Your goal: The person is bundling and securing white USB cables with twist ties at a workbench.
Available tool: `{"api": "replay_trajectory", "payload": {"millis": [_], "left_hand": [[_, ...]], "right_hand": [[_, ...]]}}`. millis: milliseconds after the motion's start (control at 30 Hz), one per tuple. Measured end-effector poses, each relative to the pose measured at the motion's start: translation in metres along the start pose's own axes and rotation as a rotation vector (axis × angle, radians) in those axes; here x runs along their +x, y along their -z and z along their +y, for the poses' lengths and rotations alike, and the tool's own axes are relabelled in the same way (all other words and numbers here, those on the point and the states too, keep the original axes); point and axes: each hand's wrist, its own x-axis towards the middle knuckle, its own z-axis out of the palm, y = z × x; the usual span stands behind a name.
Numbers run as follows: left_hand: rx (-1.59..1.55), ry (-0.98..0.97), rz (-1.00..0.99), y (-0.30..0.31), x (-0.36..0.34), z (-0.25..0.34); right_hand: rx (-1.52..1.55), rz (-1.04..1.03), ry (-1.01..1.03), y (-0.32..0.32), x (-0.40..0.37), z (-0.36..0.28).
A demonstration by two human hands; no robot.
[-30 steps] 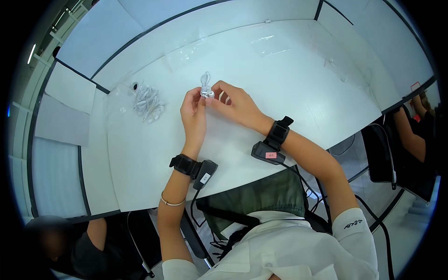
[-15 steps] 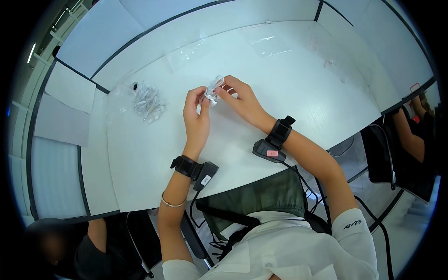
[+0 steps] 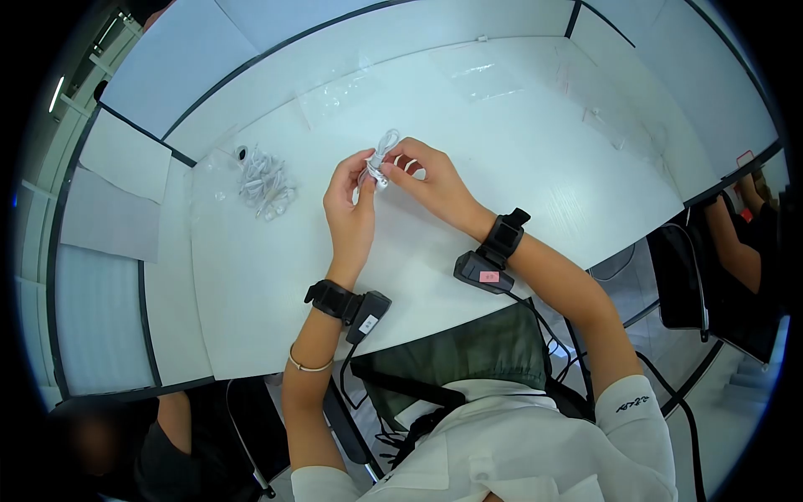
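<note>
A bundled white cable is held up above the middle of the table, its loop sticking out at the top. My left hand is closed, pinching the lower part of the bundle between thumb and fingers. From the other side, my right hand grips it too, thumb and index finger together at the bundle's middle. A strand of the white cable shows by the curled right fingers. Whether a plug or an earbud is at its lower end is too small to tell.
A heap of white cables lies on the left of the white table, beside a small dark-centred roll. Clear plastic bags lie along the back. Low white panels surround the table. Seated people are at both sides.
My right fingers have shifted slightly down along the bundle, so more of the upper loop shows. My left hand has moved a little to the left and keeps its grip.
</note>
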Motion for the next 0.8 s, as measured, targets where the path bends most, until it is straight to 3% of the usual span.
{"api": "replay_trajectory", "payload": {"millis": [167,467,800], "left_hand": [[0.001,-0.005,0.002,0.004,0.001,-0.009],[0.022,0.06,0.106,0.004,0.003,-0.002],[0.097,-0.019,0.089,0.003,0.004,-0.004]], "right_hand": [[-0.01,0.014,0.04,0.0,0.0,0.002],[0.058,-0.119,-0.11,-0.002,-0.002,-0.005],[0.013,-0.117,-0.12,-0.01,-0.005,0.01]]}}
